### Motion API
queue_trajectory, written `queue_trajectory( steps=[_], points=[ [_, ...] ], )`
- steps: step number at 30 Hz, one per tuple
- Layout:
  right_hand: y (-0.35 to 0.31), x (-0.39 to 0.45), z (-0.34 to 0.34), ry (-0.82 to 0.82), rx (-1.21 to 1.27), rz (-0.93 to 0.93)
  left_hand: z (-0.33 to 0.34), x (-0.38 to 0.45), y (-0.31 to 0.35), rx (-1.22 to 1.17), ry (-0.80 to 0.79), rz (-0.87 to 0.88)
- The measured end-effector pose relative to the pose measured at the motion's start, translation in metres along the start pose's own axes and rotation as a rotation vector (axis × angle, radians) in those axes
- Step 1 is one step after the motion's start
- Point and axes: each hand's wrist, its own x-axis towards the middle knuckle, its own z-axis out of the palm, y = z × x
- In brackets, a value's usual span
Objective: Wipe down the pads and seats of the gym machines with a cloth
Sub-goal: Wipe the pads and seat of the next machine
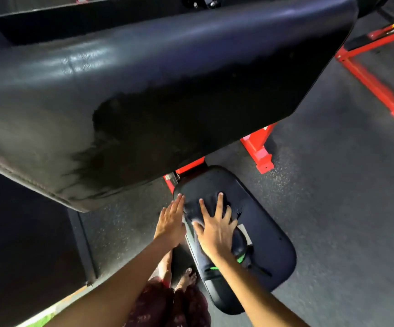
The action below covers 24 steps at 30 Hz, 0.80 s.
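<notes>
Seat (262,232) as landmark. Dark cloth (214,204) lies flat on seat's far-left part, below big pad (144,90). Our right hand (216,228) presses cloth, fingers straight and spread. Our left hand (171,224) rests flat against seat's left edge, fingers straight, holding nothing. We judge: keep palm pressure even, overlap strokes toward seat's near end, brace edge, cover rim.

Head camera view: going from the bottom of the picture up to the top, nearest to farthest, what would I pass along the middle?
Bare foot → right hand pressing flat on the dark cloth → front of the seat → red machine frame → big black pad. The left hand touches the seat's left edge, level with the right hand.
</notes>
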Motion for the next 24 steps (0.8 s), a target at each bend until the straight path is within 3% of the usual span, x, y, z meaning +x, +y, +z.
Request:
queue_trajectory(
  steps=[3,8,14,17,21,24],
  points=[
    [0.018,0.02,0.0,0.093,-0.038,-0.082,-0.008,0.017,0.002,-0.019,-0.027,-0.009],
    [-0.001,0.058,-0.006,0.092,0.015,0.025,-0.001,0.024,-0.007,-0.072,0.046,0.01],
    [0.039,0.033,0.003,0.239,-0.075,-0.317,0.008,0.018,-0.015,-0.055,-0.092,0.117],
    [0.043,0.059,-0.01,0.201,-0.102,-0.261,0.01,0.017,-0.012,-0.04,-0.108,0.094],
    [-0.003,0.079,-0.016,0.066,0.013,-0.039,0.009,0.019,-0.011,-0.007,-0.113,0.036],
    [-0.013,0.054,-0.006,0.184,-0.042,-0.233,0.004,0.02,-0.008,0.057,-0.159,0.024]
  ],
)
